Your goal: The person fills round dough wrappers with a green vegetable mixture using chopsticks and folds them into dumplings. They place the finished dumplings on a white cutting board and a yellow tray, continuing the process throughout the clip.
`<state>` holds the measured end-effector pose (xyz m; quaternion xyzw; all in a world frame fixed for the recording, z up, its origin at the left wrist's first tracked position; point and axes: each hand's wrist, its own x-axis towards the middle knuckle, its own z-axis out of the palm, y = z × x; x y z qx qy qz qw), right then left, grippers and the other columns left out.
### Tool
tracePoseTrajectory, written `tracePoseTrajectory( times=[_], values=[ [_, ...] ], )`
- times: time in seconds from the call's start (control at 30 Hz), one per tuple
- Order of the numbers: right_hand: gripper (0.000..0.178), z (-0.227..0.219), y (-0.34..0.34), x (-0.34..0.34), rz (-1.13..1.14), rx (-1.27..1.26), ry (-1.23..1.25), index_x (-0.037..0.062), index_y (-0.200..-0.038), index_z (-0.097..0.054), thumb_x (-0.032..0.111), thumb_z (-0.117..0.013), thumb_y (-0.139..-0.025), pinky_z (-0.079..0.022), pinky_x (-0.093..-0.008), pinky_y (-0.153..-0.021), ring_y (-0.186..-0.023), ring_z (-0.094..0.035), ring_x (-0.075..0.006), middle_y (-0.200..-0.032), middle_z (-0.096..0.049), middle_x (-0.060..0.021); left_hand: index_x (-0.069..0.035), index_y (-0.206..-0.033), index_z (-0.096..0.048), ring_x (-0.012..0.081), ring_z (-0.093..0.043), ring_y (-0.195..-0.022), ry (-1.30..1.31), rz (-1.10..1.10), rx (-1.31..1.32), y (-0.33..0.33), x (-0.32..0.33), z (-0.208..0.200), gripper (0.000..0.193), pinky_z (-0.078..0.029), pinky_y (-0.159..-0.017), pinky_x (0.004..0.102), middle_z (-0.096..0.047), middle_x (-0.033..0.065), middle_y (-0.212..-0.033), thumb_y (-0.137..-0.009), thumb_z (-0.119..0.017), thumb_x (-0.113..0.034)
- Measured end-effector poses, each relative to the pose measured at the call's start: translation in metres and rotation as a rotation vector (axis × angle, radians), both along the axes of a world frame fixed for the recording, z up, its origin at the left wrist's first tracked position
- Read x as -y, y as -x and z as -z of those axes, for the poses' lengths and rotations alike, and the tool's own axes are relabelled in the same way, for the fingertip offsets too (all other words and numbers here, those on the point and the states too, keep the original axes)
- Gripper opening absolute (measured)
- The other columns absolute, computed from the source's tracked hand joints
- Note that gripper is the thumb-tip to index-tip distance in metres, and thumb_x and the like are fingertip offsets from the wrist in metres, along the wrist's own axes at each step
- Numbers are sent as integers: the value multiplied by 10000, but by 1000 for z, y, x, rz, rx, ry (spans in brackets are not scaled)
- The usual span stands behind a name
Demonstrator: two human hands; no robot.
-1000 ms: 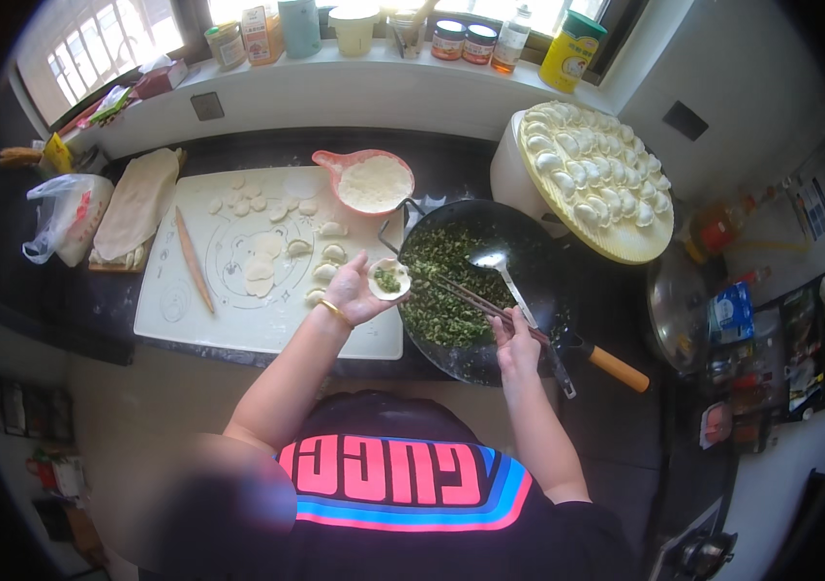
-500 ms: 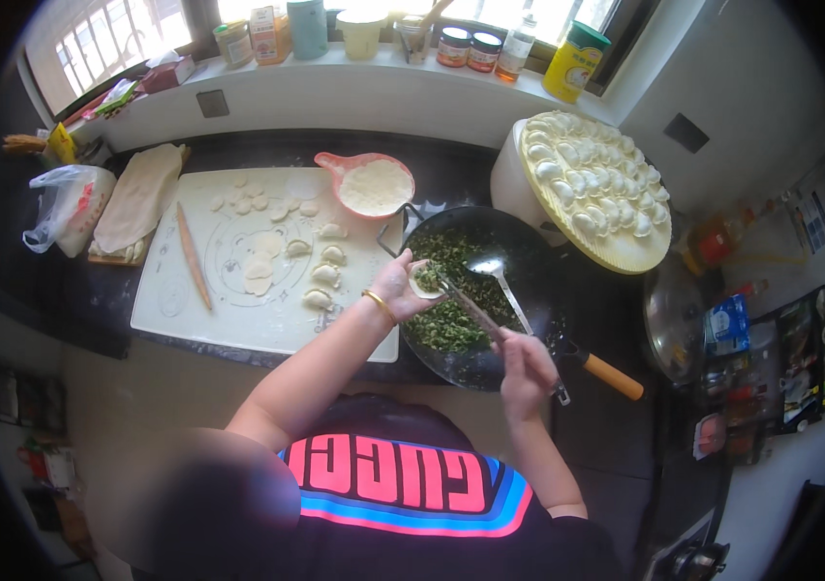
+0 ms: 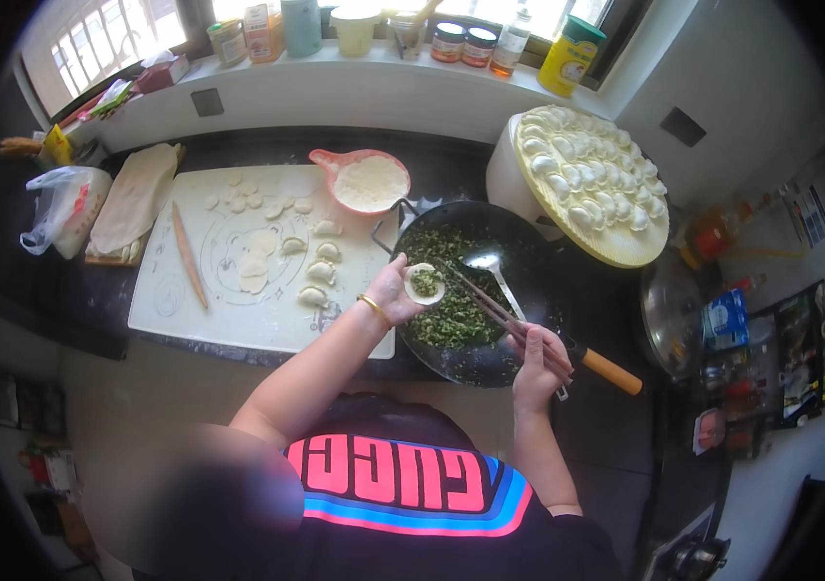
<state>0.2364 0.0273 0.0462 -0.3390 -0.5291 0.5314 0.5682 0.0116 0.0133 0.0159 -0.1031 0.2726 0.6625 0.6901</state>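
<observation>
My left hand [image 3: 394,293], with a gold bangle at its wrist, holds a round dumpling wrapper [image 3: 438,291] at the near left rim of the wok. A mound of chopped green filling [image 3: 424,281] sits on the wrapper's middle. In my right hand [image 3: 538,366] is a pair of wooden chopsticks [image 3: 492,310], their tips over the wok just right of the wrapper. The dark wok [image 3: 533,254] contains more green filling [image 3: 456,322] and a metal spoon [image 3: 501,281] leaning with its handle over the near rim.
A white pastry mat [image 3: 163,290] bears a rolling pin [image 3: 190,257], wrappers [image 3: 255,263] and several folded dumplings [image 3: 314,295]. Behind it stands a red bowl of flour [image 3: 371,184]. A yellow tray of dumplings [image 3: 592,184] stands back right. The wok's wooden handle [image 3: 612,372] points right.
The chopsticks have drawn back from the filling on the wrapper and now show as two separate sticks. My right hand has moved slightly right and turned.
</observation>
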Motion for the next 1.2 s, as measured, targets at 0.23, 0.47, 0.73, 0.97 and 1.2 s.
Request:
tracePoseTrajectory(
  times=[0.23,0.47,0.73,0.97,1.2],
  values=[
    [201,4,-4,-20,104,-80,113,-13,-892,-550,188,-553,-876,-549,-234,-557,-714,-625,-167,-840,-599,-101,23,-1125,-444,311,-481,-1067,-9,-10,-16,4,3,7,550,-361,-961,468,-514,181,-1108,-950,-187,-431],
    [218,19,-13,-38,-90,-209,360,23,-883,-551,239,-524,-892,-479,-212,-468,-695,-641,-178,-823,-620,-102,17,-1122,-449,320,-479,-1060,-121,88,-11,7,8,8,557,-380,-932,511,-507,173,-1089,-945,-199,-449],
    [206,26,-22,-62,-184,-273,500,51,-846,-579,247,-529,-888,-404,-181,-423,-645,-642,-182,-752,-630,-81,10,-1162,-443,327,-471,-1067,-161,213,-76,7,14,-8,564,-381,-930,537,-459,173,-1151,-942,-206,-452],
    [223,31,-22,-72,-238,-186,436,18,-839,-576,232,-534,-887,-407,-183,-396,-642,-645,-202,-747,-619,-98,40,-1175,-449,275,-446,-1123,-90,227,-201,5,16,-19,570,-386,-949,504,-444,149,-1191,-950,-206,-424],
    [220,24,-17,-85,-336,-205,493,30,-821,-583,236,-537,-883,-389,-186,-382,-604,-644,-203,-728,-620,-95,53,-1162,-456,256,-445,-1113,-185,290,-122,14,19,-15,567,-388,-947,504,-482,142,-1147,-953,-209,-413]
  ],
)
